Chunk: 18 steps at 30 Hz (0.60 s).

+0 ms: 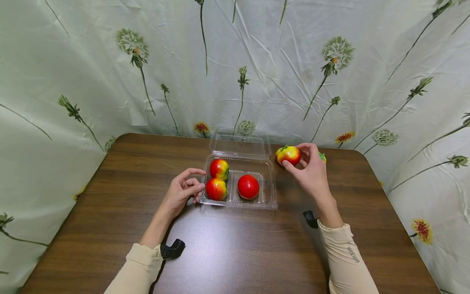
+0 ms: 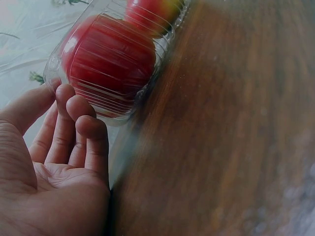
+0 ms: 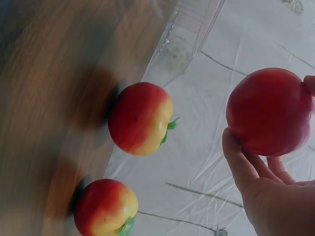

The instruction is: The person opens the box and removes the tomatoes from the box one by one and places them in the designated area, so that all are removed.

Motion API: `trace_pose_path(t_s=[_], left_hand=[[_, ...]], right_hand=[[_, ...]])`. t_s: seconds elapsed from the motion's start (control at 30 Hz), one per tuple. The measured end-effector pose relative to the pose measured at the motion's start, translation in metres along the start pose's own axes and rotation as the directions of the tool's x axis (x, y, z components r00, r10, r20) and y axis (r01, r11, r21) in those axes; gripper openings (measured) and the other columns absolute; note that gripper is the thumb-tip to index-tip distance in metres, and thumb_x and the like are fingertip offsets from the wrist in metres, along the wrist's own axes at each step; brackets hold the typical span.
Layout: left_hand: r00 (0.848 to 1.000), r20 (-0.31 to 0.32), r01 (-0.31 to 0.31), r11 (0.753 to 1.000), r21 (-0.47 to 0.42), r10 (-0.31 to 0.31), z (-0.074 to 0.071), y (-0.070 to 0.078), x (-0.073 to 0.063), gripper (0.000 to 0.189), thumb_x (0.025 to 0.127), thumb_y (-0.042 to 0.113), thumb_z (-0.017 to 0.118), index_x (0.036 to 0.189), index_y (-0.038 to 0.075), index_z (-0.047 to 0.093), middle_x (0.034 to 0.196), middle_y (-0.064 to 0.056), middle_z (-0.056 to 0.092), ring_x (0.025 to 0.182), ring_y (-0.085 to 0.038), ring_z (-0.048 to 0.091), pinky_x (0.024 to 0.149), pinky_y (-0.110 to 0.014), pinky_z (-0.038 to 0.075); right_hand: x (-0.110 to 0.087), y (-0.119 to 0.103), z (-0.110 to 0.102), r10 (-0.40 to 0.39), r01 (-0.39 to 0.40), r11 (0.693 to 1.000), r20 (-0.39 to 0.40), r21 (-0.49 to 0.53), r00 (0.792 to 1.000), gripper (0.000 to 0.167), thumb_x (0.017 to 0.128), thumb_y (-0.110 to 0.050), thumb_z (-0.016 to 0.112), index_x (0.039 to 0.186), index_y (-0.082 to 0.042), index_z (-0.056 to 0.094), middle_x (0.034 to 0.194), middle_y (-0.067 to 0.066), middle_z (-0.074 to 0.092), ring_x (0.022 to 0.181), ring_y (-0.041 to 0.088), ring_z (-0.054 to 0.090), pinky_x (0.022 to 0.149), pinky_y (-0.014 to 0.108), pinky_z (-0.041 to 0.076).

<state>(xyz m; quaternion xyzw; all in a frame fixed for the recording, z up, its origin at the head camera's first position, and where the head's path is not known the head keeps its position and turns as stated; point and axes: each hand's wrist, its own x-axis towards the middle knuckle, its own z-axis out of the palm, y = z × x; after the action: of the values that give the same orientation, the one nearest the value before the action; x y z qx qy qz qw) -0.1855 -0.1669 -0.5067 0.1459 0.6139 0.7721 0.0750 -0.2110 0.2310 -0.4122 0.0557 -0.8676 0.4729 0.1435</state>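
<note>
A clear plastic clamshell container [image 1: 231,203] lies with its lid [image 1: 240,146] opened back. Two red-and-yellow tomatoes [image 1: 216,189] fill its left side, and a red tomato [image 1: 248,187] sits on the right. My left hand [image 1: 180,191] holds the container's left edge, thumb at the rim and bent fingers beside the wall [image 2: 106,105]. Right of the container, my right hand [image 1: 311,168] grips another red-and-yellow tomato [image 1: 289,155] between thumb and fingers; its red underside shows in the right wrist view. Two more tomatoes [image 3: 141,118] appear there, largely hidden in the head view.
The brown wooden table [image 1: 227,249] ends just behind the container, where a pale curtain [image 1: 176,49] printed with dandelions hangs. A bit of green leaf [image 1: 322,157] from a tomato shows behind my right hand. Black straps [image 1: 172,249] circle both wrists.
</note>
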Motion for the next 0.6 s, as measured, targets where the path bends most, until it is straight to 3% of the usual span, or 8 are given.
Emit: trace_pose_path(t_s=[0.13, 0.37, 0.6], left_hand=[[1.000, 0.003, -0.001, 1.000, -0.001, 0.001, 0.000, 0.001, 0.000, 0.036, 0.100, -0.006, 0.065, 0.134, -0.004, 0.055, 0.075, -0.002, 0.066, 0.059, -0.016, 0.056, 0.053, -0.024, 0.052], [1.000, 0.001, 0.001, 1.000, -0.001, -0.001, 0.001, 0.001, 0.000, 0.036, 0.100, -0.006, 0.064, 0.134, -0.004, 0.055, 0.074, -0.001, 0.066, 0.058, -0.016, 0.056, 0.053, -0.023, 0.052], [1.000, 0.003, -0.003, 1.000, 0.005, 0.003, 0.000, 0.000, 0.000, 0.035, 0.100, -0.005, 0.065, 0.134, -0.004, 0.055, 0.074, -0.002, 0.065, 0.058, -0.015, 0.056, 0.053, -0.023, 0.052]], right_hand=[[0.001, 0.004, -0.005, 0.001, -0.001, 1.000, -0.018, -0.031, 1.000, 0.064, 0.089, -0.018, 0.085, 0.140, -0.004, 0.050, 0.140, 0.015, 0.062, 0.132, 0.030, 0.058, 0.113, 0.053, 0.048], [0.003, 0.010, -0.013, -0.040, 0.033, 0.988, -0.042, -0.153, 0.998, 0.060, 0.087, -0.021, 0.085, 0.142, -0.010, 0.061, 0.137, 0.014, 0.060, 0.128, 0.031, 0.058, 0.106, 0.054, 0.054], [0.005, 0.015, -0.021, -0.002, -0.007, 0.993, -0.073, -0.119, 0.997, 0.061, 0.087, -0.016, 0.085, 0.140, -0.007, 0.056, 0.139, 0.016, 0.059, 0.131, 0.032, 0.056, 0.111, 0.057, 0.049]])
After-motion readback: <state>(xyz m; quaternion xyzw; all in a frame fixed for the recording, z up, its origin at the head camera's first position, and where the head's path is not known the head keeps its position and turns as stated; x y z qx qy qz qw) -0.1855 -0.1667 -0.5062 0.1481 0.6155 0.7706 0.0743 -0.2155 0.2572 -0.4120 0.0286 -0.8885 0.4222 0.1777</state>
